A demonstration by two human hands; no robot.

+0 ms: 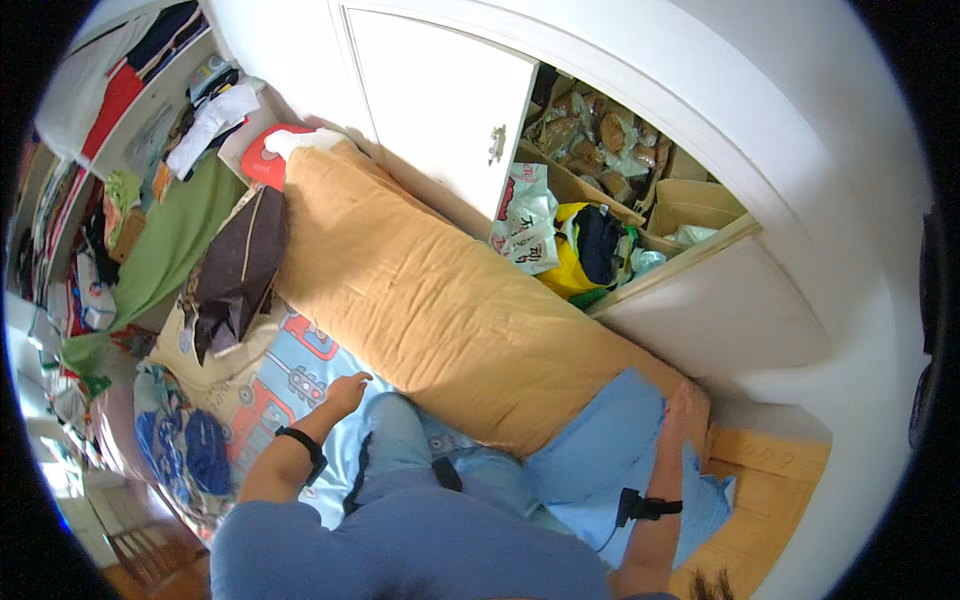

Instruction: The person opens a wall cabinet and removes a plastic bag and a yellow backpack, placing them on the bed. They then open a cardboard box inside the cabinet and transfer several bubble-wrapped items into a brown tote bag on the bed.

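A long orange-tan quilt (465, 300), folded into a thick strip, lies slantwise across the bed before me. Over its near right end spreads a light blue cloth (600, 442). My right hand (679, 409) rests at that end, by the edge of the blue cloth; its fingers blend into the fabric, so their grip is unclear. My left hand (349, 391) hovers above the printed bed sheet (262, 405), index finger extended and nothing held. Buses and a traffic light decorate this sheet. I kneel on the bed, with a black strap on each forearm.
Beyond the quilt, an open wall cabinet (690, 292) holds cardboard boxes and bags; its white door (442, 97) is at left. A dark brown bag (244, 262) and blue clothing (202, 450) lie leftward. Shelves (150, 97) carry clothes. Wooden bed boards (772, 465) show at right.
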